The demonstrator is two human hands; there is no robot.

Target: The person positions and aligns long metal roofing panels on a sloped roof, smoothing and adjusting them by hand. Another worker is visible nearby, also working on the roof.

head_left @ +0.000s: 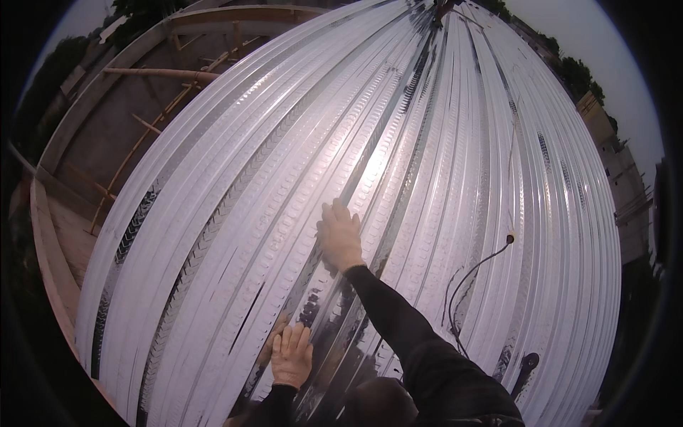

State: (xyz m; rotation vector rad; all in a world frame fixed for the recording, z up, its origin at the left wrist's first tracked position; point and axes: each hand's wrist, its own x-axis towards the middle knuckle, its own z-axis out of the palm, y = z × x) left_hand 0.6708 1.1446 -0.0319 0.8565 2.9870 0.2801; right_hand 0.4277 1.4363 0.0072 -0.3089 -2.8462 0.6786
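Long, shiny ribbed metal sheets (284,192) spread before me and run away to the far end. My right hand (340,236) lies flat on a raised rib of the sheet, arm stretched forward, its fingers extended and close together. Nearer to me and to the left, my left hand (292,356) rests flat beside a dark, mirror-like strip, fingers stretched out. Neither hand holds anything. Black sleeves cover both forearms.
A black cable (475,269) with a small end piece lies on the sheets at right. Near it is a dark round-ended object (528,363). Walls and wooden poles (163,72) stand beyond the left edge. At the far end is a dark figure (445,10), perhaps a person.
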